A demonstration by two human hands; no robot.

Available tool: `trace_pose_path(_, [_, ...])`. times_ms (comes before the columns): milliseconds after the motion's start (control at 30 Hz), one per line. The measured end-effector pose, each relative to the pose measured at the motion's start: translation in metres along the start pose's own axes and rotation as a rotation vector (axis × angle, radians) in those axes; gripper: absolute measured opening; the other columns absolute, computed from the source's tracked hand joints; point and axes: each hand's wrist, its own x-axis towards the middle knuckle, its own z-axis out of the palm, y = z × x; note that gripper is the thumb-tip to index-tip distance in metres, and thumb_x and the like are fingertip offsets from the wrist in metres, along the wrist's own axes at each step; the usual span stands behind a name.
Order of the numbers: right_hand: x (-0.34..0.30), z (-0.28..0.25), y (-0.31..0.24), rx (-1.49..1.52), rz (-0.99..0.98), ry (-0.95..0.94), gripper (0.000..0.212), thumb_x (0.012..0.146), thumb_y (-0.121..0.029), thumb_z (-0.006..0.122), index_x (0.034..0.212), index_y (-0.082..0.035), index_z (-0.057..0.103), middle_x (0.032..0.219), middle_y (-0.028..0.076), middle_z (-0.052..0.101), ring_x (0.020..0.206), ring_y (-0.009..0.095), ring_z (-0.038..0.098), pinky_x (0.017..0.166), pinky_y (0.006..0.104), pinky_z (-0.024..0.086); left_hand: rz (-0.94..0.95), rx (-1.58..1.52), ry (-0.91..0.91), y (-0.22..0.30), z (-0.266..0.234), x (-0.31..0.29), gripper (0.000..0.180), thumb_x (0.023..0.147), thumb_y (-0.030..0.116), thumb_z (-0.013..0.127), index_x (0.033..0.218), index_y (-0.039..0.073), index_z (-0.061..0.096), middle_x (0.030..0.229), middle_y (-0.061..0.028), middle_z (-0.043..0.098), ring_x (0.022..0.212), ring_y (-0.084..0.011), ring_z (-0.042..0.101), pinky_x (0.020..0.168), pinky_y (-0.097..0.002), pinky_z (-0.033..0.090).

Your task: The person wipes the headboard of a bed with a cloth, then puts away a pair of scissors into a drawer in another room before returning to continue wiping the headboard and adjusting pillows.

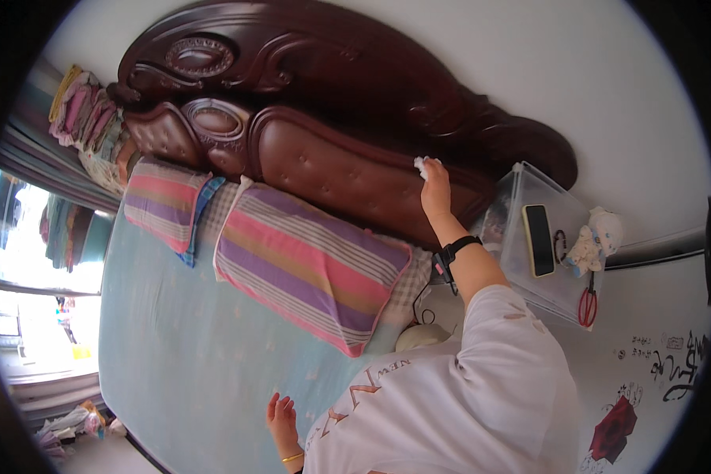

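Note:
My right hand (436,192) is closed around a crumpled white tissue or cloth (421,167); which of the two it is I cannot tell. That arm reaches up to the dark wooden headboard (355,67), and the hand is in front of the upper edge of its brown padded panel (324,162). Whether the white wad touches the wood is unclear. Low in the picture, my left hand (282,423) hangs over the pale blue-green bed sheet (189,340) with its fingers slightly bent and apart, holding nothing.
Striped pillows (312,265) lie against the headboard. At the right stands a clear plastic box (521,229) bearing a phone (539,241), a small doll (592,241) and red-handled scissors (588,304). Folded fabrics (87,118) are piled at the far left, by the curtain (55,166).

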Motion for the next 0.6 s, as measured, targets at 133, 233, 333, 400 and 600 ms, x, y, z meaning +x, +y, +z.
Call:
trace_pose_path(133, [0.067, -0.081, -0.027, 0.241, 0.114, 0.554, 0.039, 0.077, 0.010, 0.045, 0.115, 0.001, 0.048, 0.116, 0.020, 0.049, 0.110, 0.035, 0.046, 0.097, 0.0388, 0.035, 0.037, -0.002, -0.060, 0.006, 0.002, 0.009, 0.029, 0.089, 0.016, 0.054, 0.116, 0.007, 0.052, 0.091, -0.0045, 0.062, 0.079, -0.0111, 0.058, 0.063, -0.0203, 0.045])
trace_pose_path(233, [0.105, -0.148, -0.016, 0.193, 0.281, 0.877, 0.036, 0.079, 0.007, 0.046, 0.115, 0.004, 0.046, 0.114, 0.020, 0.046, 0.108, 0.034, 0.045, 0.097, 0.0393, 0.033, 0.037, 0.016, -0.067, 0.016, 0.022, 0.013, 0.029, 0.089, 0.017, 0.054, 0.116, 0.007, 0.052, 0.091, -0.0046, 0.062, 0.080, -0.0109, 0.058, 0.064, -0.0202, 0.045])
trace_pose_path(333, [0.112, -0.208, 0.041, 0.032, 0.460, 1.159, 0.036, 0.081, 0.005, 0.047, 0.117, 0.007, 0.044, 0.114, 0.024, 0.044, 0.106, 0.037, 0.043, 0.094, 0.0432, 0.035, 0.012, 0.062, -0.097, 0.030, 0.047, 0.008, 0.029, 0.089, 0.017, 0.054, 0.116, 0.007, 0.052, 0.091, -0.0046, 0.061, 0.080, -0.0113, 0.057, 0.065, -0.0209, 0.045])
trace_pose_path(400, [0.110, -0.242, 0.083, -0.133, 0.709, 1.180, 0.028, 0.083, -0.002, 0.046, 0.109, 0.006, 0.054, 0.114, 0.024, 0.048, 0.106, 0.037, 0.046, 0.090, 0.0431, 0.040, 0.019, 0.076, -0.101, 0.031, 0.051, 0.012, 0.029, 0.089, 0.017, 0.054, 0.116, 0.007, 0.052, 0.091, -0.0047, 0.062, 0.080, -0.0116, 0.058, 0.065, -0.0212, 0.045])
trace_pose_path(600, [0.100, -0.253, 0.146, -0.422, 1.051, 0.592, 0.024, 0.076, 0.000, 0.050, 0.097, 0.007, 0.059, 0.098, 0.026, 0.055, 0.093, 0.038, 0.053, 0.082, 0.0449, 0.042, 0.041, 0.081, -0.125, 0.027, 0.051, 0.021, 0.028, 0.090, 0.017, 0.053, 0.116, 0.007, 0.052, 0.090, -0.0052, 0.062, 0.079, -0.0124, 0.058, 0.063, -0.0214, 0.044])
